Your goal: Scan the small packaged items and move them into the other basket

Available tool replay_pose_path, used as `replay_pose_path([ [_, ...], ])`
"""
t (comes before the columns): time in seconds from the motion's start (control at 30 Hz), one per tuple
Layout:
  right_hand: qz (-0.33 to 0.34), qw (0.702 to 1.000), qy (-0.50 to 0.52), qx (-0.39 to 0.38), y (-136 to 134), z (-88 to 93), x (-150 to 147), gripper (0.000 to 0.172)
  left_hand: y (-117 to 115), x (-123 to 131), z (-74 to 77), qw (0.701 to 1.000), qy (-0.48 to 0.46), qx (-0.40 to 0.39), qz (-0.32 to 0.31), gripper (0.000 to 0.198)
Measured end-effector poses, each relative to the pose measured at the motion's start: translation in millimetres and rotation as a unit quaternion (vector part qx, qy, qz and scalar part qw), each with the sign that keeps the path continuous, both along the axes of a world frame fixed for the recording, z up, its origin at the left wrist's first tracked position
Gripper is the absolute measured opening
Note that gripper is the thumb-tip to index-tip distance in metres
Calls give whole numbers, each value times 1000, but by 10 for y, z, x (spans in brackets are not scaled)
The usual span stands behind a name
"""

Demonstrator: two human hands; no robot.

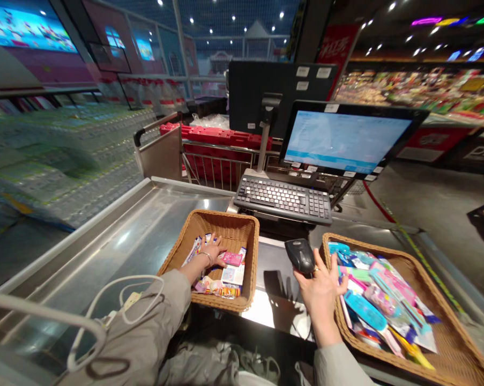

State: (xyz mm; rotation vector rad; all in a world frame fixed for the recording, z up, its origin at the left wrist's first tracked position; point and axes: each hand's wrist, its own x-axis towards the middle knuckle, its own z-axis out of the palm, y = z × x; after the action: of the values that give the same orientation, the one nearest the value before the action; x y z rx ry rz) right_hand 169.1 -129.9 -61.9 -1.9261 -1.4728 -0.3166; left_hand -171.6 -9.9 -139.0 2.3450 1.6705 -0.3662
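Observation:
My left hand (213, 252) reaches into the left wicker basket (253, 257), its fingers spread over small packets. A pink packet (232, 259) lies by its fingertips, near a white-and-blue package (236, 274) and some colourful wrapped sweets (221, 289). My right hand (322, 284) is beside a black barcode scanner (300, 255), with fingers spread. Its thumb and forefinger come up to the scanner's near edge; whether they press on it I cannot tell. The scanner's lower part is hidden. Its shadow falls on the counter.
At right a second wicker basket (459, 338) holds several brightly coloured packaged goods, including a blue brush-like item (364, 310). A keyboard (284, 197) and lit monitor (346, 140) stand behind the metal counter (117, 241). A white cable (117, 281) loops at left.

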Motion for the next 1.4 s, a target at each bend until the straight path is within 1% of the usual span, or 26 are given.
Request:
replay_pose_path([
  [0.2, -4, 1000, 11, -20, -13, 8, -11, 30, 2, 12, -18, 1000, 6, 1, -6, 88],
  [0.33, -5, 1000, 17, -12, -20, -3, -2, 31, 15, -5, -105, 1000, 9, 2, -19, 89],
  [0.43, -9, 1000, 20, -17, -28, 3, 0, 30, 46, -14, -176, 1000, 6, 0, -17, 88],
  [0.5, -8, 1000, 20, -22, -35, 13, 3, 29, 63, -12, -206, 1000, -6, 7, -12, 85],
  [0.63, -3, 1000, 20, -16, -39, 28, 10, 27, 75, 1, -213, 999, -32, 26, -18, 69],
  [0.73, -5, 1000, 25, -14, -37, 36, 6, 26, 71, 11, -191, 999, -37, 22, -23, 65],
  [0.87, 1, 1000, 20, -13, -41, 52, -7, 24, 54, 16, -167, 999, -29, 14, -4, 69],
  [0.97, 3, 1000, 13, -19, -40, 62, -9, 22, 43, 16, -150, 999, -36, 16, -1, 68],
  [1.07, 2, 1000, 16, -19, -33, 62, -4, 22, 44, 32, -95, 997, -52, 48, -12, 66],
  [1.2, 1, 999, 21, -24, -31, 71, -10, 21, 49, 83, 39, 992, -49, 113, -42, 58],
  [1.3, 5, 1000, 20, -24, -36, 92, -27, 22, 29, 122, 136, 986, -41, 150, -62, 60],
  [1.4, 7, 1000, 18, -13, -35, 113, -44, 26, -2, 149, 210, 982, -41, 170, -77, 59],
])
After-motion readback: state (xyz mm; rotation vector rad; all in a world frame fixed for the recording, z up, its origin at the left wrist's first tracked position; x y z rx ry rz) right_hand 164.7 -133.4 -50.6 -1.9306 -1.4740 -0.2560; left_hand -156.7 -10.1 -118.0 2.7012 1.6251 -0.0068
